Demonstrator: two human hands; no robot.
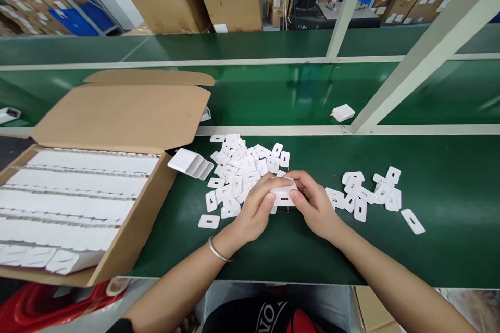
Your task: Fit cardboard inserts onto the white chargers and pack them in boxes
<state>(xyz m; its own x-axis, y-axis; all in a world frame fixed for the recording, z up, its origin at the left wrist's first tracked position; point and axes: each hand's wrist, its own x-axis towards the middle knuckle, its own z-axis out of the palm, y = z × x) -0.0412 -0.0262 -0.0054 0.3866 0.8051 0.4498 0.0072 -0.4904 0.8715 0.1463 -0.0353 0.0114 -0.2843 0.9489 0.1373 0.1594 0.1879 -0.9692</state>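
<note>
Between my two hands is a white charger [284, 196] with a red slot in the end facing me. My left hand [255, 207] grips its left side, thumb and fingers closed on it. From the right, my right hand [315, 207] pinches the same charger. Just left of and behind my hands spreads a pile of flat white end plates [236, 169], each with a small slot. A smaller scatter of white end plates [353, 190] lies to the right of my right hand. The charger's prong side is hidden from me.
An open cardboard box [156, 203] with rows of white casings stands at the left. Several white sleeves [189, 163] lie against its right edge. A white charger with prongs [344, 112] rests on the green belt [265, 96] behind, near a slanted metal post [414, 57].
</note>
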